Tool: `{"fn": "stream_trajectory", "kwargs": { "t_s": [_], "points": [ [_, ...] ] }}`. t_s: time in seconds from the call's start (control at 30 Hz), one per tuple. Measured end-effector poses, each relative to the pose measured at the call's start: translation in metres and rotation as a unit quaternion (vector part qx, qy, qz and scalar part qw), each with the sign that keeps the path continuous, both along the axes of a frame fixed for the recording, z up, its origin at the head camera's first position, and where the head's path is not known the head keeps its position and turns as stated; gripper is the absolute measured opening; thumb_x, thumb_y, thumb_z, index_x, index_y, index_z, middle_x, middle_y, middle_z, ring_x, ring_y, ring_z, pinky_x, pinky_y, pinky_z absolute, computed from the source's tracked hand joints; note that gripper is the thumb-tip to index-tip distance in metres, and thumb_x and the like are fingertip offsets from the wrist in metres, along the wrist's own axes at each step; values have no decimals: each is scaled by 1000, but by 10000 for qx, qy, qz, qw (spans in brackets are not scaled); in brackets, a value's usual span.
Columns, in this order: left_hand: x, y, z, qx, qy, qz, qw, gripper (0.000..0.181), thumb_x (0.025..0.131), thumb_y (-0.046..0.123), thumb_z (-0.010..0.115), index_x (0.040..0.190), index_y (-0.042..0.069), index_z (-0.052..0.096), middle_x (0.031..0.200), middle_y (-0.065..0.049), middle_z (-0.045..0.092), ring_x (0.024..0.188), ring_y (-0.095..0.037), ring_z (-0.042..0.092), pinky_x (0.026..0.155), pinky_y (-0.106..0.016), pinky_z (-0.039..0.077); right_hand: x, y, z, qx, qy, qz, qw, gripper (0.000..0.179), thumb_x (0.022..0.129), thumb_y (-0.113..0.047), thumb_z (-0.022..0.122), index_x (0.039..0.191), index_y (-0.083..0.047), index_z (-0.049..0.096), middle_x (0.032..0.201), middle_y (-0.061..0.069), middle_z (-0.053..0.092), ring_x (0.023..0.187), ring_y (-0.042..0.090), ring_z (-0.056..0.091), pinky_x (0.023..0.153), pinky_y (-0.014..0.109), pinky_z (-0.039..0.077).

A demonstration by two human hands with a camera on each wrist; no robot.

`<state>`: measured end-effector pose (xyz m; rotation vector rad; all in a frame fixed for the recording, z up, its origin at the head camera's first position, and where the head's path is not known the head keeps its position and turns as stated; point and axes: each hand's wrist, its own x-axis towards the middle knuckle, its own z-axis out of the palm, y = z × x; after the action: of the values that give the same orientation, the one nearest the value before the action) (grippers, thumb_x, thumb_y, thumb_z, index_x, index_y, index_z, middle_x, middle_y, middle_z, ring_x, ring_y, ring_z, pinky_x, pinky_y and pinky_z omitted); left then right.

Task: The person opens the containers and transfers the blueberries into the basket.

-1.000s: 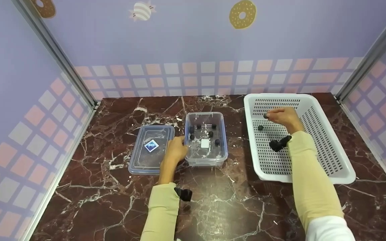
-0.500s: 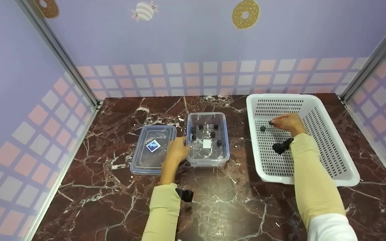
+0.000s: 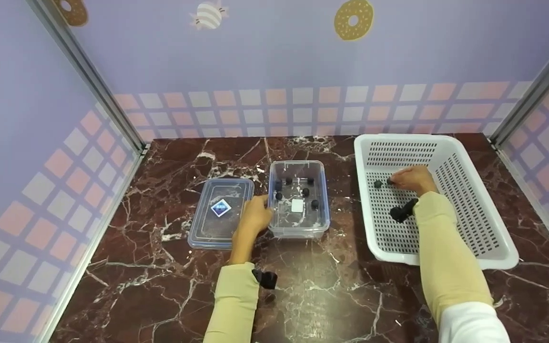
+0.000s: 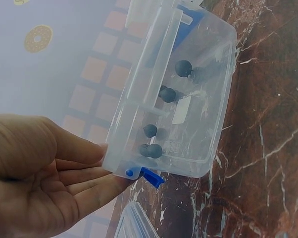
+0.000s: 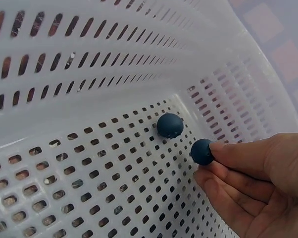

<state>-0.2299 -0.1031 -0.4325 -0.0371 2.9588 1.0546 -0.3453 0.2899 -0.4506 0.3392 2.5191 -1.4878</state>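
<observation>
The right hand [image 5: 255,186] is pinching a partly hidden dark-blue ball [image 5: 201,151]. The left hand [image 3: 256,214] is gripping a clear rectangular plastic box [image 3: 299,233].

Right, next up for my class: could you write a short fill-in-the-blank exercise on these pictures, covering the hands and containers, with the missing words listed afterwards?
1. The right hand pinches a small dark ball inside a basket whose colour is ____.
2. Besides that ball, the number of other balls showing in the basket is ____.
3. The left hand holds the clear tub, which stands between the lid and the ____.
4. The diamond-shaped sticker is on the ____.

Missing words: white; one; basket; lid.
</observation>
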Motion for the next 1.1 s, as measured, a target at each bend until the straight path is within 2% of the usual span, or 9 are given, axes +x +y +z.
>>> {"fn": "stream_trajectory", "kwargs": {
  "t_s": [0.17, 0.47, 0.7, 0.9, 1.1],
  "points": [
    [-1, 0, 1, -4, -7, 24, 10000, 35, 84, 3, 55, 117, 3, 66, 109, -16, 70, 103, -35, 64, 92, -45, 48, 3, 0, 1, -613, -107, 43, 9981, 31, 84, 2, 66, 110, 15, 58, 66, -10, 63, 65, 5, 64, 76, 28, 57],
    [-2, 0, 0, 57, -13, -25, 10000, 30, 84, 1, 55, 111, 4, 69, 105, -17, 71, 98, -36, 64, 90, -47, 48, 5, -1, 3, -717, -167, -127, 9972, 22, 83, 2, 67, 102, 11, 61, 63, -8, 64, 62, 6, 65, 73, 27, 57],
    [-1, 0, 0, 33, -40, -20, 10000, 31, 84, 1, 55, 113, 4, 68, 107, -17, 70, 101, -36, 63, 92, -47, 48, 3, -1, 0, -384, -231, -176, 9988, 30, 83, -1, 66, 109, 12, 59, 64, -8, 64, 64, 5, 64, 72, 26, 56],
    [0, 0, 1, -71, 67, -55, 9999, 27, 84, 3, 57, 107, 3, 69, 102, -17, 71, 101, -38, 64, 88, -48, 48, -1, 0, 0, -186, -161, -247, 9994, 31, 80, -3, 70, 107, 10, 64, 65, -11, 61, 63, 5, 60, 66, 24, 55],
    [0, 0, 1, -16, 15, -36, 10000, 33, 83, 2, 56, 114, 3, 68, 106, -17, 70, 104, -37, 64, 92, -47, 48, 1, 1, 2, -128, -345, -109, 9993, 33, 82, -5, 68, 111, 10, 60, 72, -8, 61, 70, 7, 62, 73, 26, 55]
  ]
}}
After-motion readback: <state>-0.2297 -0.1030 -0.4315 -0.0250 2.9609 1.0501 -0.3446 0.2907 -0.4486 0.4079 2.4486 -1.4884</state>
